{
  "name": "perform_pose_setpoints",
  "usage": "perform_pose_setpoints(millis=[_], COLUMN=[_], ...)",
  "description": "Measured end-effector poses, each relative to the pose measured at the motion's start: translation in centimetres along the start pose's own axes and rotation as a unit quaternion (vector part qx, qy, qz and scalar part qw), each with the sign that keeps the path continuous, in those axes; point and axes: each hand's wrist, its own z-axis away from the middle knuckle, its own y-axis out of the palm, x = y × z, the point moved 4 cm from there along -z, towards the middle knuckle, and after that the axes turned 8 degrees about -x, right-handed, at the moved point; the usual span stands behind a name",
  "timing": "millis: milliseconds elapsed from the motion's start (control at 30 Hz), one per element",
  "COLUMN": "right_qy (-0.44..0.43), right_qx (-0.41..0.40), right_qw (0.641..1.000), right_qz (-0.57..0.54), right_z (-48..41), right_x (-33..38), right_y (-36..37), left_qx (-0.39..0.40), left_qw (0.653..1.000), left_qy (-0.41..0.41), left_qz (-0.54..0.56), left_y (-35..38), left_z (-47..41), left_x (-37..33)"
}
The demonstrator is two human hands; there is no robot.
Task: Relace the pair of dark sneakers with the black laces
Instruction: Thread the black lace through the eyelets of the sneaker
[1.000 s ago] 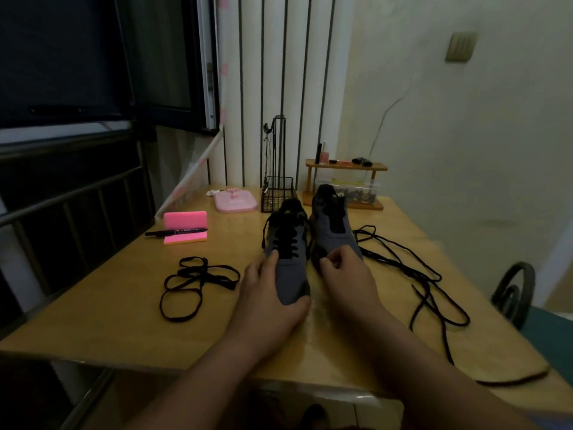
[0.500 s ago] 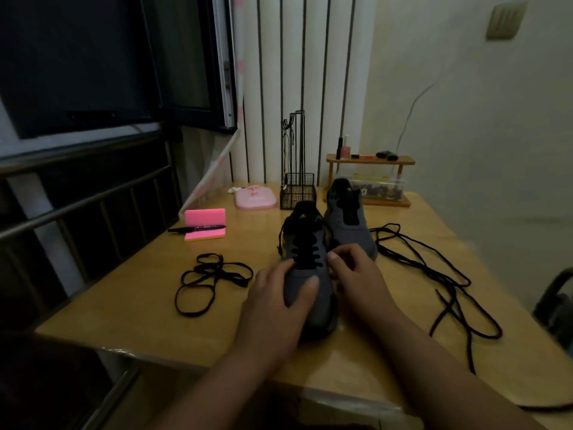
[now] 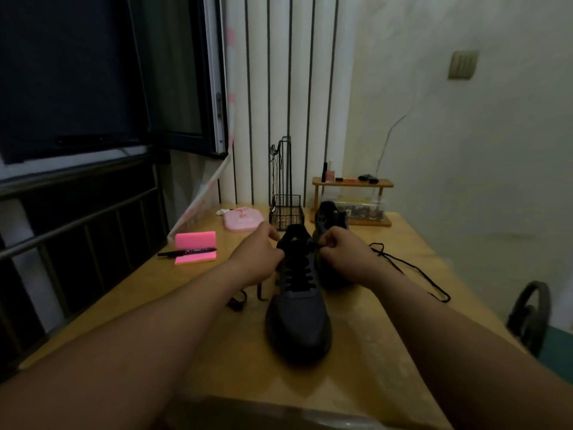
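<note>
A dark laced sneaker [image 3: 299, 318] stands toe toward me in the middle of the wooden table [image 3: 387, 352]. A second dark sneaker [image 3: 330, 218], without laces, stands behind it to the right, partly hidden by my right hand. My left hand [image 3: 259, 257] is at the left side of the near sneaker's collar with fingers curled. My right hand [image 3: 344, 254] pinches the lace at the top right eyelets. A loose black lace [image 3: 412, 270] trails over the table to the right. Another loose black lace [image 3: 245, 294] shows under my left forearm.
A pink sticky-note block with a black pen [image 3: 193, 251] lies at the left. A pink pad [image 3: 243, 220], a black wire rack [image 3: 285, 209] and a small wooden shelf [image 3: 352, 184] line the back edge. A chair back [image 3: 530, 315] stands at the right.
The near sneaker has come closer to me. Both hands have moved from its toe up to the top of its lacing. The camera has tilted upward.
</note>
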Motion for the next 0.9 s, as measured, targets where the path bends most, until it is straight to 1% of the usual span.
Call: perform_pose_setpoints(millis=[67,100,167,200,233,267,300,333,367,400,467,500,600,733,833,900], right_qy=[0.010,0.020,0.047,0.055,0.047,0.023,-0.007,-0.041,-0.061,-0.062,-0.043,-0.039,-0.051,-0.085,-0.131,-0.129], right_qx=[0.048,0.063,0.041,0.007,-0.039,-0.092,-0.142,-0.175,-0.171,-0.140,-0.062,-0.046,-0.076,-0.106,-0.124,-0.146], right_qw=[0.998,0.997,0.998,0.997,0.997,0.995,0.989,0.981,0.980,0.986,0.997,0.998,0.996,0.991,0.984,0.980], right_qz=[0.030,0.028,-0.026,-0.056,-0.049,-0.005,0.046,0.073,0.075,0.060,0.034,0.026,-0.006,0.000,0.011,-0.028], right_z=[-0.7,-1.2,-2.7,-3.3,-3.8,-3.7,-3.1,-2.2,-1.2,-0.4,1.0,1.4,1.5,1.0,0.8,0.8], right_x=[0.3,0.4,0.5,0.6,0.8,1.0,1.4,1.6,1.6,1.3,0.6,0.1,-0.3,0.1,0.6,0.1], right_y=[-1.4,-2.0,-3.1,-3.5,-3.7,-3.9,-3.8,-3.4,-2.5,-1.5,0.5,1.1,1.5,1.8,2.1,2.3], left_qx=[0.000,-0.011,-0.054,-0.073,-0.097,-0.129,-0.159,-0.176,-0.164,-0.134,-0.085,-0.084,-0.113,-0.133,-0.150,-0.163], left_qw=[1.000,0.999,0.993,0.990,0.991,0.990,0.984,0.974,0.972,0.975,0.984,0.986,0.987,0.980,0.970,0.964], left_qy=[-0.010,-0.018,-0.028,-0.021,0.004,0.039,0.076,0.116,0.142,0.154,0.145,0.139,0.106,0.085,0.084,0.091], left_qz=[0.011,0.037,0.102,0.117,0.091,0.030,-0.037,-0.079,-0.092,-0.086,-0.056,-0.034,0.046,0.124,0.169,0.189], left_y=[-1.5,-2.4,-3.7,-4.0,-4.1,-3.9,-3.4,-2.7,-1.8,-0.7,1.1,1.6,2.5,3.9,4.8,5.2], left_z=[-1.0,-1.5,-3.1,-3.4,-3.5,-3.3,-2.8,-2.0,-1.1,-0.4,0.6,0.9,1.0,0.6,0.3,0.5], left_x=[0.3,0.3,0.6,0.7,0.7,0.7,0.7,0.7,0.7,1.0,1.6,1.8,2.3,2.9,3.1,3.2])
